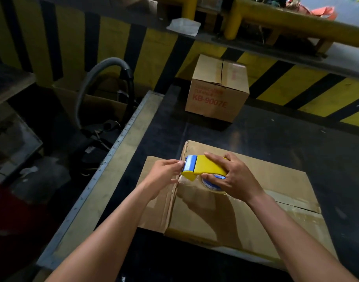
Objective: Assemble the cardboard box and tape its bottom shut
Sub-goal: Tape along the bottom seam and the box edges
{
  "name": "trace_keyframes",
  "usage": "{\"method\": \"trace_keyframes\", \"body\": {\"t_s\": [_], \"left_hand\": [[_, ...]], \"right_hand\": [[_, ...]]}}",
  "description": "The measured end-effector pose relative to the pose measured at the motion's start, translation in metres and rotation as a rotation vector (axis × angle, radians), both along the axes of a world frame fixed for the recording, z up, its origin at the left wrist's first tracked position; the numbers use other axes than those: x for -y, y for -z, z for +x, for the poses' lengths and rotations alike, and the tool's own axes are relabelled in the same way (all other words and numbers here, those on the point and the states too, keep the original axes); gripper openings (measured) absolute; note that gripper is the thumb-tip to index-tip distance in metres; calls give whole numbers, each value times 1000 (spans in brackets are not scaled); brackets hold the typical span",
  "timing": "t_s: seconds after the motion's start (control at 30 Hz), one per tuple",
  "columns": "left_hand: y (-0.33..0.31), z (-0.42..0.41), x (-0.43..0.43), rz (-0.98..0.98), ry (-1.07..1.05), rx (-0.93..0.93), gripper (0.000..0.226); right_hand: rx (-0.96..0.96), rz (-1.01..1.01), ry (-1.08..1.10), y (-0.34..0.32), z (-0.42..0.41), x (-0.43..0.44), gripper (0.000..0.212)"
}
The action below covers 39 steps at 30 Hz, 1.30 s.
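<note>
A dim work area is backed by a wall (117, 47) striped yellow and black, with a yellow rail (276, 15) running above it. At the far left, below the counter's level, a grey hose (105, 68) arches over dark clutter on the floor. The counter (296, 143) itself is dark, with a pale metal edge (113, 159) along its left side.

The cardboard box (235, 216) lies on the near part of the counter, its flaps folded flat and a shiny strip of clear tape already running along the seam toward the right. The left hand (164, 174) hovers over the box's left portion, its grip pinched at the front end of the tape dispenser (205, 168), by the blue blade guard. The right hand (233, 176) has its grip clenched around the yellow dispenser body, fingers wrapped over the top and the thumb underneath near the tape roll (212, 185). The dispenser's front end sits just above the box's upper left area.

Further back, well apart from the hands, a second, closed cardboard box (217, 88) with red printing stands on the counter near the striped wall.
</note>
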<state>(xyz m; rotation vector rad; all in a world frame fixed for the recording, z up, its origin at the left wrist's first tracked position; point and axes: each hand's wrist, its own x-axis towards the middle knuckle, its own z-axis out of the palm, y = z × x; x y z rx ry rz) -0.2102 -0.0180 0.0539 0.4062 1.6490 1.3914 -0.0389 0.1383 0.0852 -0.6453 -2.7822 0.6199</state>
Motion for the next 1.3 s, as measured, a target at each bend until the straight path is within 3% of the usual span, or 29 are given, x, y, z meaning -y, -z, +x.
{"method": "trace_keyframes", "body": {"t_s": [0.3,0.5,0.63,0.73,0.97,1.3], "left_hand": [[-28,-2,-5,-51,61,-117,25],[-38,6,-13,73,31,357,29],[-38,12,-16,85,-12,445,25],[-37,15,-17,40,-39,349,20],[-33,11,-25,-205,-104,-196,11],[-21,-11,-17,-302,-216,-262,14]], "right_hand": [[-82,-39,-20,-13,11,-9,77],[-140,-90,-34,-32,21,-19,77],[-137,-113,-65,-36,25,-25,76],[-112,-105,-79,-36,28,-29,76],[123,22,-181,-26,20,-29,70],[196,16,-236,-21,26,-44,69]]}}
